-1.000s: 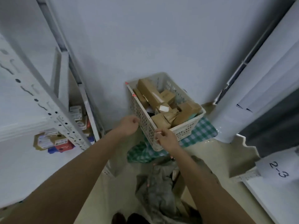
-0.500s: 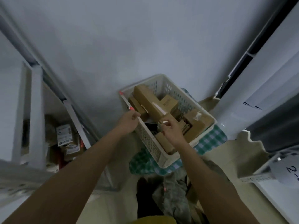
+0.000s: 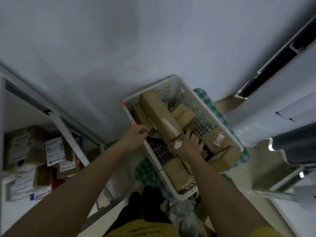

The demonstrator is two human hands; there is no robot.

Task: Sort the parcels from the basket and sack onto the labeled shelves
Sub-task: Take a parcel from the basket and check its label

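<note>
A white plastic basket (image 3: 185,195) stands on the floor by the wall, full of brown cardboard parcels. A long brown box (image 3: 158,115) lies across its top. My left hand (image 3: 136,136) grips the basket's left rim. Inside the basket, my right hand (image 3: 189,144) curls its fingers around a small brown parcel with a white label (image 3: 176,144). A grey sack (image 3: 184,214) lies crumpled on the floor below the basket.
The basket sits on a green checked cloth (image 3: 147,170). At the left, a white metal shelf (image 3: 68,132) holds several labelled parcels (image 3: 54,151). White shelving (image 3: 283,195) and a white panel (image 3: 266,113) stand at the right. The wall is close behind.
The view has tilted down and closer to the basket. My right hand moved from the basket's front rim into the basket and closed on a small parcel. My left hand stayed on the rim.
</note>
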